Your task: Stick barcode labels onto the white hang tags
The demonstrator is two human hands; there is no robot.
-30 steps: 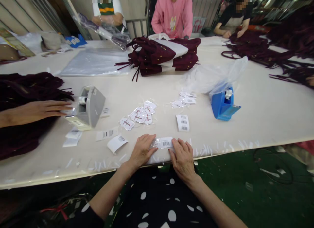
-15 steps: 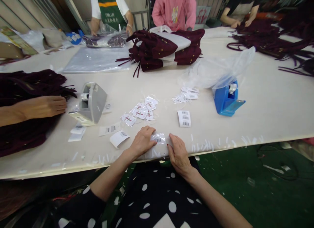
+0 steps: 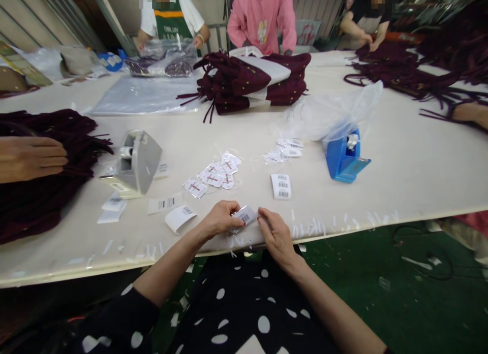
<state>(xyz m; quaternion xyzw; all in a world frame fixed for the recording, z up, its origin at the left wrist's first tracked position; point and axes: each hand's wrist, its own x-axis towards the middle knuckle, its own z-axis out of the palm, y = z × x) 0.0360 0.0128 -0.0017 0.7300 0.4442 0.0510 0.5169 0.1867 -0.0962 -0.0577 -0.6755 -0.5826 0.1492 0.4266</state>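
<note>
Currently, left hand (image 3: 224,218) has the barcoded tag (image 3: 244,217) pinched between thumb and fingers, over the table's (image 3: 324,191) near edge. Right hand (image 3: 277,236) is just beside the tag's right end, thumb and fingers slightly apart; can't tell if it touches. Printed hang tags (image 3: 213,175) lie beyond, between grey tape dispenser (image 3: 143,161) and blue tape dispenser (image 3: 343,161).

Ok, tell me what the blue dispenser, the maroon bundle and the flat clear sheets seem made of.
Blue dispenser: probably hard plastic, semi-gloss, judging by its smooth, evenly coloured shell. Maroon bundle: soft matte fabric or suede-like material; it folds without shine. Flat clear sheets: thin glossy plastic film, see-through with bright reflections.
</note>
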